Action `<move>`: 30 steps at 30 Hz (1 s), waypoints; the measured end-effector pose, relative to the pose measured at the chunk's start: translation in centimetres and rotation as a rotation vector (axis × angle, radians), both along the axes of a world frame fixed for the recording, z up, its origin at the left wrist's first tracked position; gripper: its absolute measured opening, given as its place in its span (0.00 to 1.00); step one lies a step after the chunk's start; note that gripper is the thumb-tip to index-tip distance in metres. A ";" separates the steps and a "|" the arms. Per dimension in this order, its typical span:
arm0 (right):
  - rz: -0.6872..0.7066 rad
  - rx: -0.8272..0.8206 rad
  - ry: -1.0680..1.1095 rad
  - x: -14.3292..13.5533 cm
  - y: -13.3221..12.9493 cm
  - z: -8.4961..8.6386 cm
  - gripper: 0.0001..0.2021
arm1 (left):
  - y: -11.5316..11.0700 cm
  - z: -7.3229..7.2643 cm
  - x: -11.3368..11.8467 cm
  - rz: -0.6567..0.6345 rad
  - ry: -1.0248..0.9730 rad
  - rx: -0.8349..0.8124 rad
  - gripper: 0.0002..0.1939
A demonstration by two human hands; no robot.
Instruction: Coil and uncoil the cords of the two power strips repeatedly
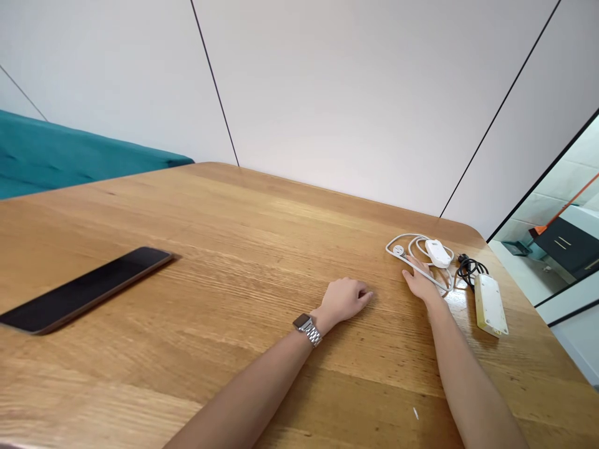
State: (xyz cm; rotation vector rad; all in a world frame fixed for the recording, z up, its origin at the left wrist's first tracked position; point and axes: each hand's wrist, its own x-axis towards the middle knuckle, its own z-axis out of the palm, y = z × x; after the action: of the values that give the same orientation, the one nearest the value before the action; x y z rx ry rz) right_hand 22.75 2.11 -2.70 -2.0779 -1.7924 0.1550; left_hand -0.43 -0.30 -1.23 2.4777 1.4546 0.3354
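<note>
My left hand [345,299], with a silver-banded watch [307,328] on its wrist, rests on the wooden table with its fingers curled in and nothing seen in them. Farther right, my right hand [421,284] reaches to a coiled white cable [397,239], thumb and fingers apart. One strand of the cable crosses over its fingers, which partly hide under the loops. Just beyond the fingertips lie a round white plug [398,250] and a white power adapter or socket block [438,254]. To the right is a white block with yellowish sides [490,305], beside a coiled black cord [469,269].
A dark-screened tablet [88,287] lies on the table [234,249] at the left. A small white scrap [415,413] sits near the front. Behind the table are a white panelled wall [327,93] and a teal sofa [84,153]. A doorway opens at the far right.
</note>
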 end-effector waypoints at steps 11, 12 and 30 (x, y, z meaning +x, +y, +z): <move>-0.076 -0.172 -0.135 0.1 -0.6 2.1 0.12 | 0.0 0.1 0.0 -0.004 -0.018 -0.007 0.17; -0.070 -0.188 -0.127 0.1 -0.8 2.6 0.11 | 0.0 0.1 0.0 -0.005 -0.018 -0.008 0.17; 0.147 0.066 0.241 -0.4 -7.2 12.9 0.16 | 0.0 0.0 0.0 -0.005 -0.025 -0.014 0.17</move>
State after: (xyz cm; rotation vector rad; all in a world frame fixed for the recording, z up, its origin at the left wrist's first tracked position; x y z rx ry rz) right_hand 22.40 -5.14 10.18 -1.7970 -1.7751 0.3652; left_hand -0.45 -0.26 -1.25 2.4572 1.4353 0.3534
